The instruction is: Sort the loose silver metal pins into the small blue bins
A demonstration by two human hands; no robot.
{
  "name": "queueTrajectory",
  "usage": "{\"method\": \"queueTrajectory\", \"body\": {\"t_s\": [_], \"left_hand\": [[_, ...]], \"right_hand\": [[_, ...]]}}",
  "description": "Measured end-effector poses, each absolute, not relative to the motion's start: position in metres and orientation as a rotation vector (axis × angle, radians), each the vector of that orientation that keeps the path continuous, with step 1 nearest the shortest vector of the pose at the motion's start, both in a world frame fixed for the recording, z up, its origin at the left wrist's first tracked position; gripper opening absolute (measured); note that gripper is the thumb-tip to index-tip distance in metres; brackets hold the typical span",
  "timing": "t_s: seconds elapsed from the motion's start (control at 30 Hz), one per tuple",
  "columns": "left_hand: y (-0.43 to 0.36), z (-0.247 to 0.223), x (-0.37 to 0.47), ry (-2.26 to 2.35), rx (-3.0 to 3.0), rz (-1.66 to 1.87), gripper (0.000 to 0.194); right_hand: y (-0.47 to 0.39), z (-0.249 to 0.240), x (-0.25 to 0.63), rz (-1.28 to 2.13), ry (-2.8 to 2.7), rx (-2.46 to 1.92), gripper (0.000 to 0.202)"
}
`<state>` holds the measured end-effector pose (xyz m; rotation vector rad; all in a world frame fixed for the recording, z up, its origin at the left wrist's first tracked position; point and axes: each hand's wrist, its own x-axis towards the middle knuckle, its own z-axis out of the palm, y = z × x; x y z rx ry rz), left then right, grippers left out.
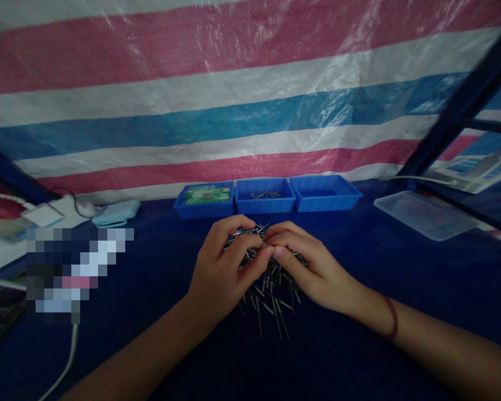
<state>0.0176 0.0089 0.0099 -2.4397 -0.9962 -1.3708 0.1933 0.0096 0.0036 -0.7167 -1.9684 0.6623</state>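
A heap of thin metal pins, perhaps rivets or nails, lies on the dark blue table under both hands. My left hand is over the heap's left side, thumb and forefinger pinched together at a small thing too hidden to name. My right hand meets it from the right, its thumb and fingertips pressed together beside the left fingertips. Just beyond the heap stands a blue bin with a few metal pins inside.
A left blue bin holds green-and-clear packets; a right blue bin stands beside the middle one. A translucent lid lies at right. White cables, a light blue case and a blurred-out patch are at left.
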Motion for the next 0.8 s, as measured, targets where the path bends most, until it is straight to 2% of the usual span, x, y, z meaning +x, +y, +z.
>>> {"method": "queueTrajectory", "body": {"t_s": [0.23,0.37,0.53,0.8], "left_hand": [[0.008,0.009,0.018,-1.153,-2.619,-1.274,0.006],[0.020,0.006,0.014,-1.294,-2.690,-1.109,0.015],[0.040,0.001,-0.001,-1.390,-2.650,-1.154,0.015],[0.050,-0.005,-0.012,-1.433,-2.690,-1.142,0.022]], "right_hand": [[0.008,0.005,0.193,0.534,-1.903,-0.786,0.012],[0.021,0.010,0.201,0.224,-1.876,-0.862,0.012],[0.071,0.024,0.201,-0.160,-1.805,-0.937,0.016],[0.133,0.025,0.175,-0.268,-2.078,-1.137,0.020]]}}
